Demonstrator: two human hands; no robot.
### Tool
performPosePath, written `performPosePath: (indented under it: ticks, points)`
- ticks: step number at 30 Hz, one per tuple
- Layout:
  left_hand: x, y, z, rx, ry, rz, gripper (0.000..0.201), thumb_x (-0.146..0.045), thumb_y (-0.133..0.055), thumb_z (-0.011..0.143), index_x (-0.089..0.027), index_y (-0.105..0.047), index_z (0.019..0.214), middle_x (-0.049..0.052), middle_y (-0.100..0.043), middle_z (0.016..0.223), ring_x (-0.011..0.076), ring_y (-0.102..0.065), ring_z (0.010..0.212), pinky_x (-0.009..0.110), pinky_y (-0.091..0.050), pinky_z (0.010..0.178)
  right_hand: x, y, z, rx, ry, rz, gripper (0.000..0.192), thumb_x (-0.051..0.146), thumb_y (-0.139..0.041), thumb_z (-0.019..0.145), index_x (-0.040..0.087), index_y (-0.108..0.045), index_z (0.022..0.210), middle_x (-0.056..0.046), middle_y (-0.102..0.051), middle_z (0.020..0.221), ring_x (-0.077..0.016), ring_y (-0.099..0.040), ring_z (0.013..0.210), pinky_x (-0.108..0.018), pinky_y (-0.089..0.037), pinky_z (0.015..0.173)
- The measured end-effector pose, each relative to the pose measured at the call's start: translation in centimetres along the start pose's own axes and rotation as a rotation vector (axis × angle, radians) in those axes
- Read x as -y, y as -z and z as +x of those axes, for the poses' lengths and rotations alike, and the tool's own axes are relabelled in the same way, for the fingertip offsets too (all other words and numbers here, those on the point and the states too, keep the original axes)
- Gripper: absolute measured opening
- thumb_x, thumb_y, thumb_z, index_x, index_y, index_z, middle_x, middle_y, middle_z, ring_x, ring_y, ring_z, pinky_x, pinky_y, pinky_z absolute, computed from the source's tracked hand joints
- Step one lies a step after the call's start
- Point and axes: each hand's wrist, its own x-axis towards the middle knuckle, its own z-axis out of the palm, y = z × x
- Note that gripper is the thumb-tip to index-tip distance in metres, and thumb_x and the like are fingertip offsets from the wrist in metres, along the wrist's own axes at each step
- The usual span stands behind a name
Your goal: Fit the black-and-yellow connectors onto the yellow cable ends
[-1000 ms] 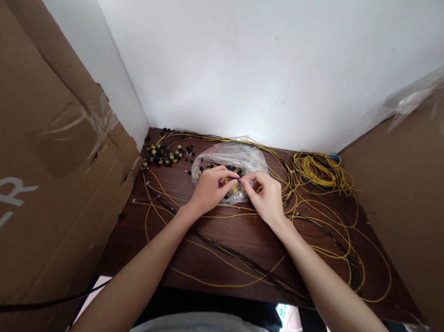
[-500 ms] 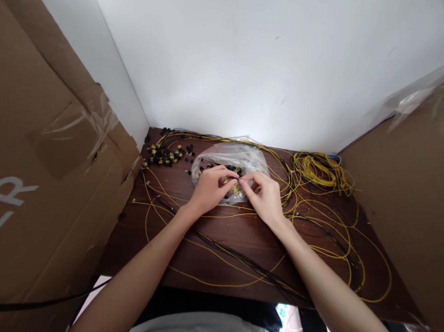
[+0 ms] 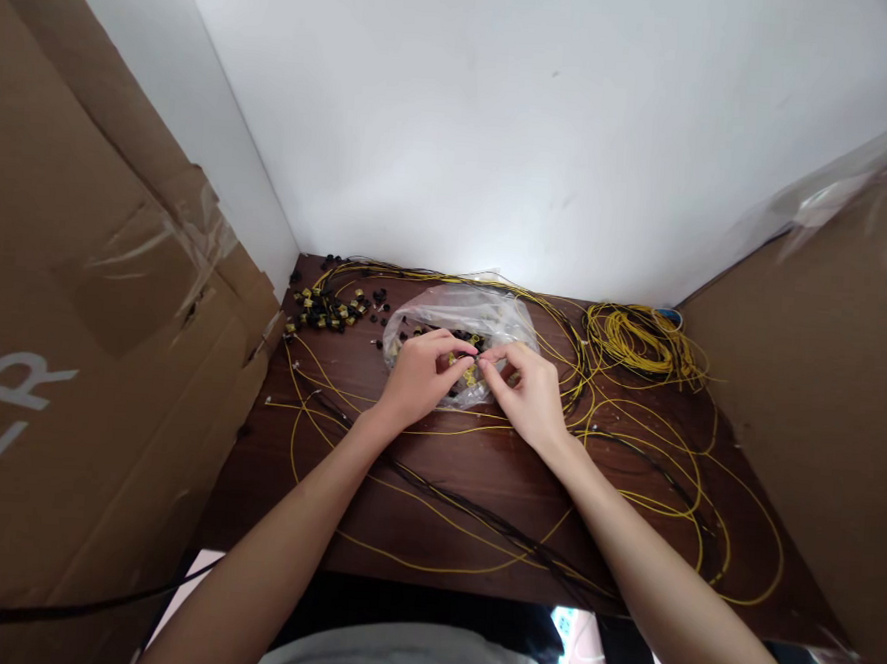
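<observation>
Head view looks down on a dark wooden table (image 3: 419,491) where two bare hands meet over one clear plastic bag (image 3: 459,318). Left hand (image 3: 417,381) and right hand (image 3: 530,392) come together fingertip to fingertip, each pinched on one small black-and-yellow connector (image 3: 475,359), which sits between them just above the bag's near edge; the piece is too small to make out further. Inside the bag lie more dark connectors, too many and too blurred to count. One loose pile of connectors (image 3: 332,308) lies at the table's far left corner, well apart from the hands. One coil of yellow cable (image 3: 642,342) rests at the far right, and long yellow cable loops (image 3: 702,528) run across the tabletop under both forearms, with one black cable (image 3: 477,519) crossing them. Two cardboard boxes flank the table: one cardboard box on the left (image 3: 77,300), another on the right (image 3: 822,395)
</observation>
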Motion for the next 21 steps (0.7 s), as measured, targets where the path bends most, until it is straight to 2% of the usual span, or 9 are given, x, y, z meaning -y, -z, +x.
performPosePath:
  ticks: [9, 14, 21]
  points:
    - [-0.12, 0.07, -0.03, 0.009, 0.004, 0.02, 0.013, -0.016, -0.06, 0.078, -0.016, -0.07, 0.087, 0.0, -0.06, 0.072, 0.008, -0.048, 0.055, 0.022, -0.039, 0.057, -0.27, 0.09, 0.1, 0.005, -0.058, -0.081, 0.015, 0.028, -0.054, 0.081, 0.019, -0.065, 0.078, -0.003, -0.067, 0.079, -0.0131, -0.054, 0.055, -0.027, -0.042, 0.059]
    - [-0.1, 0.08, -0.02, 0.013, 0.005, 0.019, 0.014, -0.016, -0.06, 0.079, -0.016, -0.07, 0.087, 0.001, -0.06, 0.072, 0.0082, -0.048, 0.056, 0.022, -0.039, 0.057, -0.04, 0.05, 0.04, 0.017, -0.003, -0.028, 0.015, 0.028, -0.053, 0.083, 0.02, -0.066, 0.085, -0.003, -0.067, 0.085, -0.0138, -0.056, 0.059, -0.027, -0.042, 0.059]
    - [-0.03, -0.01, -0.06, 0.009, 0.006, 0.011, 0.016, -0.015, -0.059, 0.079, -0.016, -0.07, 0.09, 0.0, -0.06, 0.073, 0.0078, -0.047, 0.055, 0.022, -0.039, 0.057, -0.03, 0.01, 0.01, 0.034, 0.006, -0.06, 0.015, 0.028, -0.053, 0.083, 0.02, -0.065, 0.077, -0.002, -0.065, 0.077, -0.0146, -0.055, 0.06, -0.026, -0.041, 0.057]
